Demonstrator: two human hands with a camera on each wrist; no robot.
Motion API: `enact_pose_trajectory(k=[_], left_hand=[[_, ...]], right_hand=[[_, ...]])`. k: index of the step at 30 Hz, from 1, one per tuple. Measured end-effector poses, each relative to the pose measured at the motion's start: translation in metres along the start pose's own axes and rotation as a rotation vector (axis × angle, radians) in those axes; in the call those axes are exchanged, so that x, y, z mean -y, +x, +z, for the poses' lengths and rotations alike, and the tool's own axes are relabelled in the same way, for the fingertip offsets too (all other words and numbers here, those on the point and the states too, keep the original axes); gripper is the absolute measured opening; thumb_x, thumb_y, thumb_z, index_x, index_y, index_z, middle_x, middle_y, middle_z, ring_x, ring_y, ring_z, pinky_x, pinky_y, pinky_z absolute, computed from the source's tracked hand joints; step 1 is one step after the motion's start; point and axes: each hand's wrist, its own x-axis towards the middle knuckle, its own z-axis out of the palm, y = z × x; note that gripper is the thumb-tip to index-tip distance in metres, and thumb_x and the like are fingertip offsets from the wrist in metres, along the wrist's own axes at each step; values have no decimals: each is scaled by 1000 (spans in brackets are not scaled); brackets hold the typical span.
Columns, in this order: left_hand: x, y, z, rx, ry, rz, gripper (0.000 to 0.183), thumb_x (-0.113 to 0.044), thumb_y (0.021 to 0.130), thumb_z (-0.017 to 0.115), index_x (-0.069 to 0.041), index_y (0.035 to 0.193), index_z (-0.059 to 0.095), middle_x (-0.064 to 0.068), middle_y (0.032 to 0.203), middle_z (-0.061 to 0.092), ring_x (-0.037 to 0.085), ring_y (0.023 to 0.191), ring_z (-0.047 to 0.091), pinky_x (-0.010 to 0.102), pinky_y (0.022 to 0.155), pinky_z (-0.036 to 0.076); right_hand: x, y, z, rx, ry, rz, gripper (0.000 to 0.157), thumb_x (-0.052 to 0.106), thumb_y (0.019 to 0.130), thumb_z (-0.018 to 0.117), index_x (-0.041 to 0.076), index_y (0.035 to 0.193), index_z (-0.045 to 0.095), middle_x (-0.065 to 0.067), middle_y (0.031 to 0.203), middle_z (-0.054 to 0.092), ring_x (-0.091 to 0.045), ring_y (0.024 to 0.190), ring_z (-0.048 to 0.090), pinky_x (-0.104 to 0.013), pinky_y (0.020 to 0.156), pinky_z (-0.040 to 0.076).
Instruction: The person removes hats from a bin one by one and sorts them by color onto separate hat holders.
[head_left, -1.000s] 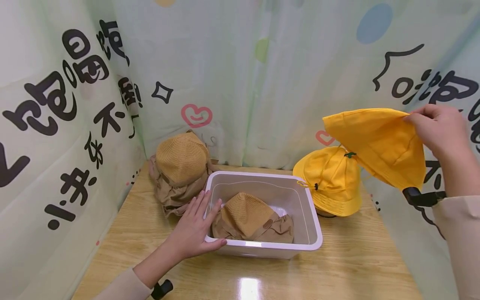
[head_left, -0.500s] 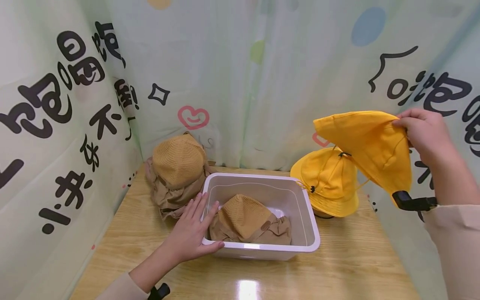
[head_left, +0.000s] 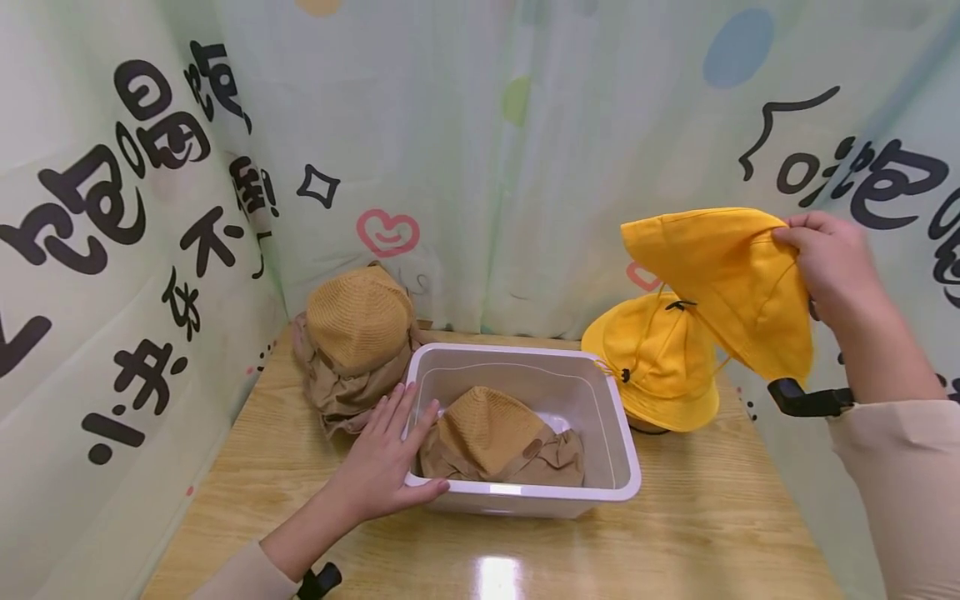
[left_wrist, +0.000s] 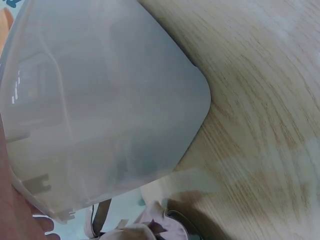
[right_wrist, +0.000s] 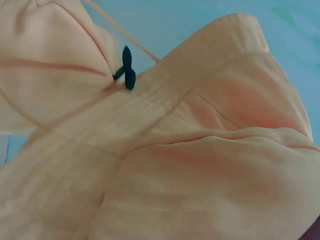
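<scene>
My right hand [head_left: 836, 262] pinches the crown of a yellow bucket hat [head_left: 738, 279], lifted at the right with its brim pointing left. In the right wrist view that hat [right_wrist: 215, 175] fills most of the picture. Below and behind it another yellow hat [head_left: 663, 358], with a drawstring and a dark sprout on top, sits on the table by the tub's right end. My left hand [head_left: 382, 462] lies with spread fingers on the near left corner of a pale plastic tub [head_left: 525, 493]. Inside the tub lies a tan knit hat with brown cloth [head_left: 487, 429].
A pile of tan and brown hats [head_left: 360, 333] stands left of the tub, against the back curtain [head_left: 457, 150]. Printed curtains enclose the wooden table [head_left: 420, 558] at the back and both sides. The left wrist view shows the tub's outer wall [left_wrist: 110, 100].
My right hand has brought the lifted yellow hat a little to the left, over the other yellow hat. The left hand stays on the tub's corner; the view has shifted slightly.
</scene>
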Motion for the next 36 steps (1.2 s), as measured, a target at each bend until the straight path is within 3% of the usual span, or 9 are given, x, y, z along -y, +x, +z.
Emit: enact_pose_trajectory(k=[6, 9, 12, 17, 21, 25, 31, 36], left_hand=[[-2, 10, -14, 95, -19, -19, 94, -81, 85, 45, -16, 152, 43, 29, 160, 22, 48, 149, 14, 62, 117, 21], [-8, 33, -34, 136, -90, 12, 79, -71, 86, 57, -16, 143, 56, 26, 155, 36, 50, 146, 23, 65, 115, 23], [-23, 76, -58, 165, -221, 77, 60, -54, 92, 63, -14, 137, 61, 16, 147, 51, 42, 141, 38, 57, 115, 31], [-62, 171, -78, 183, -568, 134, 43, -31, 99, 61, -7, 136, 61, 7, 133, 65, 21, 125, 59, 36, 108, 44], [-97, 239, -78, 179, -838, 76, 38, -20, 102, 58, -3, 135, 60, 10, 128, 68, 17, 115, 64, 23, 98, 48], [-136, 285, -66, 149, -957, -15, 45, -20, 102, 58, -6, 144, 52, 8, 133, 64, 14, 115, 64, 16, 93, 49], [-174, 319, -46, 19, -986, -143, 55, -25, 99, 63, -13, 149, 44, 0, 133, 63, 8, 111, 65, 14, 90, 50], [-180, 325, -35, -96, -905, -193, 34, -26, 101, 60, -15, 133, 59, -4, 112, 70, 4, 93, 65, 10, 81, 49]], right_hand=[[-3, -4, 18, 55, -43, -63, 29, 40, 104, 48, 13, 112, 53, 8, 99, 50, -1, 75, 57, -17, 64, 53], [-2, -8, 26, 75, -45, -100, 31, 40, 103, 49, 11, 113, 53, 7, 98, 51, -2, 75, 57, -18, 64, 54], [-1, -12, 32, 95, -47, -126, 33, 40, 103, 50, 10, 115, 53, 9, 97, 53, -3, 75, 57, -19, 63, 54], [-1, -17, 40, 103, -42, -136, 38, 40, 102, 52, 7, 120, 53, 11, 95, 55, -3, 74, 58, -19, 63, 55], [-2, -20, 48, 100, -33, -146, 40, 39, 102, 54, 5, 122, 54, 12, 95, 56, -4, 74, 58, -19, 62, 55], [-4, -23, 53, 99, -29, -167, 42, 39, 101, 56, 4, 124, 55, 10, 97, 58, -6, 77, 59, -20, 64, 56], [-6, -26, 54, 124, -29, -193, 55, 46, 99, 57, 8, 138, 51, 0, 114, 62, -5, 87, 63, -19, 71, 56], [-16, -26, 44, 147, 97, -196, 53, 40, 104, 49, 13, 149, 44, 4, 117, 64, -4, 92, 67, -19, 76, 57]])
